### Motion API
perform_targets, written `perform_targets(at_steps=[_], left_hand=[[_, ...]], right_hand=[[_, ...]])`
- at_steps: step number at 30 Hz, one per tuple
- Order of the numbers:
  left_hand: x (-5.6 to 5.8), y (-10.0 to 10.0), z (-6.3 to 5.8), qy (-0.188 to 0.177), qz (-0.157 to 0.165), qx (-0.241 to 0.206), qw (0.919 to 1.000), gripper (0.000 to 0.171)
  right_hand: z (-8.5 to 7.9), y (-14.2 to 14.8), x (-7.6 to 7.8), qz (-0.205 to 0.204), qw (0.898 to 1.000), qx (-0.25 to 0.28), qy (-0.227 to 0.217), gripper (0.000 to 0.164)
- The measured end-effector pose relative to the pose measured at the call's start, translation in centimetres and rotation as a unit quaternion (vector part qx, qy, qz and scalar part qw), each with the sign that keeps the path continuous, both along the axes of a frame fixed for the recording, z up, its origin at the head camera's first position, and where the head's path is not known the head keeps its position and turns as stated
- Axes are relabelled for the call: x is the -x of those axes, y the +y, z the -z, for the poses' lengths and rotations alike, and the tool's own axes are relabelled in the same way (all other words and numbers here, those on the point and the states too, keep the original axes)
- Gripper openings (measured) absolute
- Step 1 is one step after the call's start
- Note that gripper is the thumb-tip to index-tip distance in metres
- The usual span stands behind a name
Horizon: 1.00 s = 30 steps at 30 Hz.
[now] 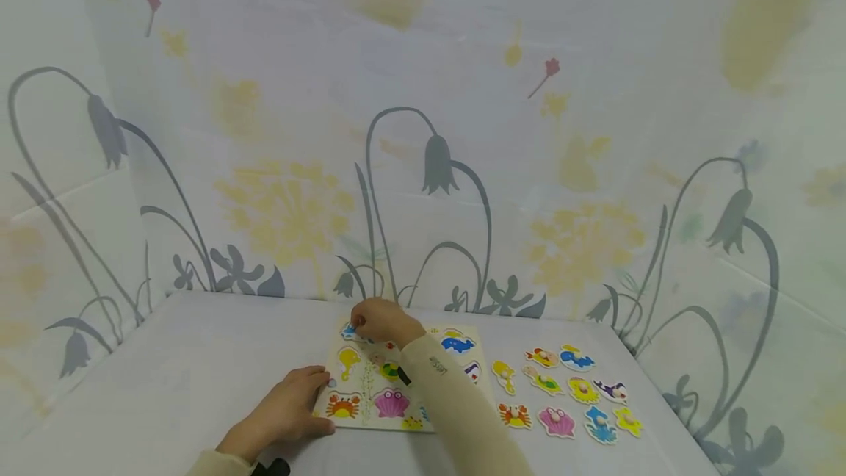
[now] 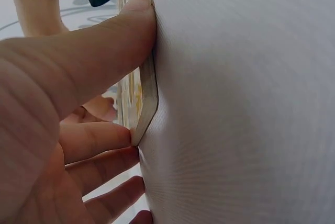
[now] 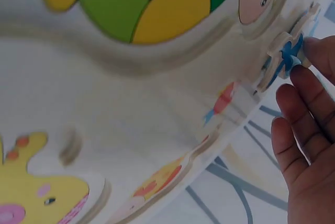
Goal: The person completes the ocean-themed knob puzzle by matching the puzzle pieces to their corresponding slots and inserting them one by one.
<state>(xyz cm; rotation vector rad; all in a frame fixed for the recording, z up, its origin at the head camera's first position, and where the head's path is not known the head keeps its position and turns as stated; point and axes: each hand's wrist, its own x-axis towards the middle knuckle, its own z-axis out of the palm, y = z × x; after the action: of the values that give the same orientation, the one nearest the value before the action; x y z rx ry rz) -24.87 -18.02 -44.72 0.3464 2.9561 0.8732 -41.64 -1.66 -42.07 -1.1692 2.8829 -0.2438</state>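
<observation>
A wooden peg-puzzle board (image 1: 370,426) with printed sea animals lies flat on the white table. At its far left corner my right hand (image 1: 383,320) pinches a small blue puzzle piece (image 3: 291,55) between thumb and fingers. This piece has a wavy pale edge and sits tilted over the board in the right wrist view. My left hand (image 1: 291,406) touches the near left corner of the board. In the left wrist view its thumb presses the front edge (image 2: 149,80), and the fairly straight fingers lie along the left side. My right sleeve covers part of the board.
Loose puzzle pieces lie right of the board: a crab (image 1: 515,416), a pink shell (image 1: 557,423), a seahorse (image 1: 504,376), a turtle (image 1: 543,380), a whale (image 1: 577,358), a yellow starfish (image 1: 628,422) and several others. A flower-printed cloth (image 1: 423,241) stands behind the table.
</observation>
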Motion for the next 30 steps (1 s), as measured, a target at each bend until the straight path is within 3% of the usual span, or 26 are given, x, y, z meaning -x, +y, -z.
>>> perform_targets(at_steps=[24, 30], left_hand=[[-0.24, 0.19, -0.11, 0.003, -0.004, 0.003, 1.0000, 0.077], [-0.13, 0.16, -0.13, -0.003, -0.008, 0.007, 0.9999, 0.077]], right_hand=[[0.75, -0.55, 0.36, 0.013, 1.000, 0.002, 0.008, 0.012], [0.63, -0.51, 0.24, 0.039, 0.999, 0.023, -0.029, 0.006]])
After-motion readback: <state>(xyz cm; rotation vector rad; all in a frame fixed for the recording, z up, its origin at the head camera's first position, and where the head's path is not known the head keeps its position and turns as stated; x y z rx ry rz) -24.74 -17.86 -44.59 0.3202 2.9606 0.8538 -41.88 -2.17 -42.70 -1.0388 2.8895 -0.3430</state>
